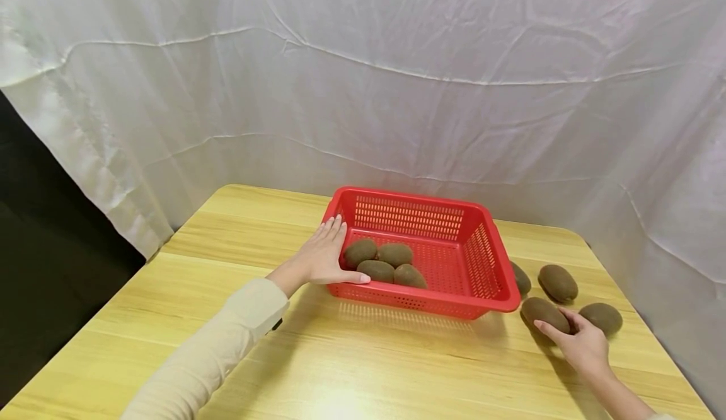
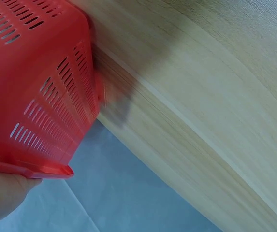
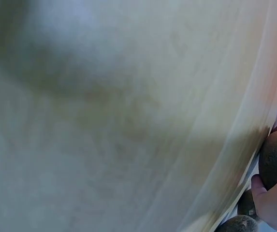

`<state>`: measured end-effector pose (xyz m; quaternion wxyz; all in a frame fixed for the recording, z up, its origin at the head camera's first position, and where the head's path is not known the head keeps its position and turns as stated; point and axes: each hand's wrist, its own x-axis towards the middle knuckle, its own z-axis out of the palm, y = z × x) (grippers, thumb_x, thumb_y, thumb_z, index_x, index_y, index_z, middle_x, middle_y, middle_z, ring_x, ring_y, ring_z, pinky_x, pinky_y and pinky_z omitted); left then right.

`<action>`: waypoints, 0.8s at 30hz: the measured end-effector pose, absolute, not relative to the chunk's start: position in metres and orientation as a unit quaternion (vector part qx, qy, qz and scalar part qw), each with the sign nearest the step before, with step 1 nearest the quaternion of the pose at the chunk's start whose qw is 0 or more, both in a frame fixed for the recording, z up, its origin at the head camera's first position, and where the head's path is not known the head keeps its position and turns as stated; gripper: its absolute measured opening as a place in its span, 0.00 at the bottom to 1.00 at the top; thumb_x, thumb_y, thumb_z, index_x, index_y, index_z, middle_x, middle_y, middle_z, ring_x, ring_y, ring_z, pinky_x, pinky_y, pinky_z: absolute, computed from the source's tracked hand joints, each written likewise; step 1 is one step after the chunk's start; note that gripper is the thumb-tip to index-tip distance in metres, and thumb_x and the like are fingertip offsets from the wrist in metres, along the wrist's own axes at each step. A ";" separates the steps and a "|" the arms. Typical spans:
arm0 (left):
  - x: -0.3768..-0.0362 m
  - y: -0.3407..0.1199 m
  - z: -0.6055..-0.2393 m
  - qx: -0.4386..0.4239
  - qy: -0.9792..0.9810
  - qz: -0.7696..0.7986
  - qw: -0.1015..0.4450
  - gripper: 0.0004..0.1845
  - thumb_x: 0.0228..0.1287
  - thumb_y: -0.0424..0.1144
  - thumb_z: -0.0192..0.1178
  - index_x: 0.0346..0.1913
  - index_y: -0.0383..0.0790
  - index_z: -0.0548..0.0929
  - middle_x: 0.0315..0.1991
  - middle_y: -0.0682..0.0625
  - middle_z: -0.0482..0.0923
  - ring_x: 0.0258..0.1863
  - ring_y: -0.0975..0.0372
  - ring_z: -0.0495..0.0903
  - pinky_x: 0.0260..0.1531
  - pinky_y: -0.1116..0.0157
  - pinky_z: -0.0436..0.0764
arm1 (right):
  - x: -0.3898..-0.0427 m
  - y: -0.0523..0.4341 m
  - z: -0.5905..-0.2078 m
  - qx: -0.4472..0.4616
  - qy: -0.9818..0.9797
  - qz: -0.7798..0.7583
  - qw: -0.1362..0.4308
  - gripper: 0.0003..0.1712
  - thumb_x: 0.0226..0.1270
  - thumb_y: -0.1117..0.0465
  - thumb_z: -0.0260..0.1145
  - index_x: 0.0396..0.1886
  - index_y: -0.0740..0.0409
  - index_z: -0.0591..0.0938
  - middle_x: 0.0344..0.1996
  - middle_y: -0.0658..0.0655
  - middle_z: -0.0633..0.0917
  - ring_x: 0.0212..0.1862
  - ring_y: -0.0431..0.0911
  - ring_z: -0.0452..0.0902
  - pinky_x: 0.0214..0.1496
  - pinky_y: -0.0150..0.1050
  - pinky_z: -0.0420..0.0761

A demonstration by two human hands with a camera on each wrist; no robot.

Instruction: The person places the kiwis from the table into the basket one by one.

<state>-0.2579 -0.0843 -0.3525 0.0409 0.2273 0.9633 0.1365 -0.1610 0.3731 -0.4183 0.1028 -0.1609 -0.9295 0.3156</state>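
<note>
A red slotted basket (image 1: 454,298) stands on the wooden table (image 1: 340,357), with several brown kiwis (image 1: 377,270) in its left half. My left hand (image 1: 323,256) lies flat against the basket's left corner, fingers straight along the side and thumb along the front rim. In the left wrist view that hand (image 2: 3,193) sits under the rim of the basket (image 2: 41,87). To the right of the basket, my right hand (image 1: 584,344) grips a kiwi (image 1: 541,311) lying on the table. The right wrist view shows the same kiwi (image 3: 276,154) against my right hand (image 3: 276,205).
Three more kiwis lie to the right of the basket: one (image 1: 558,282) behind my hand, one (image 1: 601,317) near the table's right edge, one (image 1: 518,278) half hidden by the basket. A white cloth (image 1: 397,92) hangs behind and to the right.
</note>
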 end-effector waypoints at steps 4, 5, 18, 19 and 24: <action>-0.258 -0.085 -0.353 0.226 0.963 0.140 0.040 0.65 0.46 0.77 0.51 0.72 0.32 0.40 0.74 0.37 0.32 0.74 0.49 0.33 0.73 0.55 0.41 | -0.160 0.373 -0.417 -0.170 -0.925 0.322 0.111 0.37 0.53 0.47 0.71 0.55 0.68 0.75 0.53 0.73 0.76 0.38 0.32 0.73 0.33 0.21 0.66; -0.258 -0.085 -0.353 0.224 0.963 0.142 0.040 0.65 0.46 0.77 0.51 0.72 0.32 0.40 0.74 0.38 0.32 0.74 0.49 0.33 0.73 0.55 0.41 | -0.160 0.373 -0.417 -0.171 -0.922 0.329 0.113 0.37 0.53 0.48 0.71 0.55 0.69 0.75 0.53 0.73 0.76 0.35 0.24 0.69 0.32 0.20 0.65; -0.256 -0.085 -0.352 0.212 0.966 0.143 0.037 0.65 0.44 0.77 0.51 0.72 0.33 0.39 0.74 0.39 0.33 0.74 0.51 0.31 0.73 0.55 0.40 | -0.158 0.382 -0.397 -0.202 -0.875 0.416 0.144 0.41 0.54 0.49 0.70 0.62 0.67 0.69 0.24 0.19 0.66 0.28 0.16 0.64 0.27 0.15 0.70; -0.256 -0.084 -0.352 0.212 0.966 0.142 0.038 0.65 0.44 0.77 0.51 0.72 0.33 0.39 0.74 0.39 0.33 0.74 0.51 0.31 0.73 0.55 0.41 | -0.158 0.383 -0.395 -0.204 -0.870 0.423 0.150 0.40 0.54 0.49 0.70 0.62 0.66 0.70 0.23 0.18 0.66 0.28 0.16 0.64 0.28 0.15 0.70; -0.257 -0.084 -0.352 0.217 0.966 0.133 0.038 0.65 0.45 0.78 0.50 0.72 0.32 0.39 0.74 0.37 0.34 0.74 0.49 0.33 0.73 0.55 0.42 | -0.159 0.385 -0.388 -0.221 -0.855 0.440 0.162 0.40 0.53 0.49 0.71 0.63 0.62 0.70 0.22 0.15 0.66 0.28 0.14 0.64 0.29 0.13 0.68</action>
